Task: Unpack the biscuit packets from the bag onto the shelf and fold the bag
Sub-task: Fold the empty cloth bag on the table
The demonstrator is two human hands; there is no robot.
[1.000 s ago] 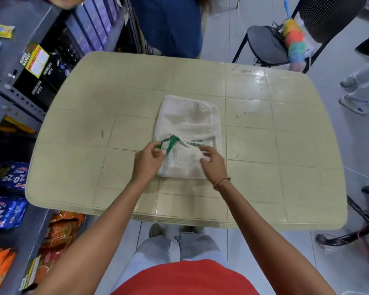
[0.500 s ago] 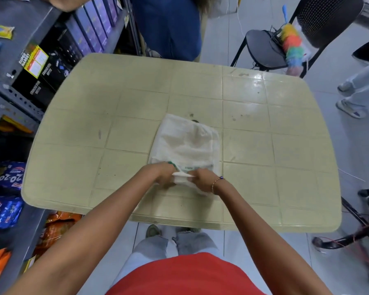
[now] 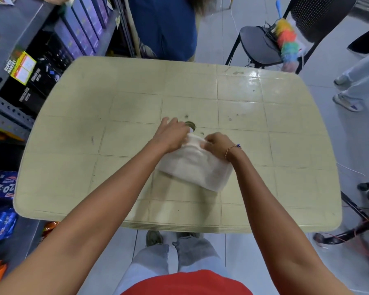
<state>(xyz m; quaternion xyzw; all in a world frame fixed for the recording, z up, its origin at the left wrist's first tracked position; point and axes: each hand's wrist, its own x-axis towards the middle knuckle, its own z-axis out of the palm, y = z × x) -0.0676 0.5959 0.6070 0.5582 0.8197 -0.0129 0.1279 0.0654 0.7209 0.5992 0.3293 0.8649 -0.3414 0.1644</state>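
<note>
Seen from the head camera, the white cloth bag (image 3: 195, 167) lies folded into a small thick wad near the middle of the beige plastic table (image 3: 73, 145), with its near corner pointing toward five o'clock. Both hands meet at the bag's far edge, at about twelve o'clock from the wad. The left hand (image 3: 172, 133) lies knuckles-up over the far left corner, its fingers bent down onto the cloth and reaching toward eleven o'clock; whether they pinch the fabric or only press it cannot be told, since the fingertips are hidden. The right hand (image 3: 216, 142), with a beaded bracelet (image 3: 232, 149) at the wrist, curls its fingers around the far right edge of the bag and grips a fold of it. Just beyond the hands, at twelve o'clock, a round hole (image 3: 190, 125) opens in the tabletop. At nine to eleven o'clock stands a metal shelf (image 3: 11, 109) with dark boxes (image 3: 43, 69) and, lower down at eight o'clock, blue biscuit packets (image 3: 0, 188). At one o'clock a black chair (image 3: 258, 45) carries a rainbow-coloured duster (image 3: 287, 39). Another person in blue clothing (image 3: 164, 24) stands at twelve o'clock beyond the table.
</note>
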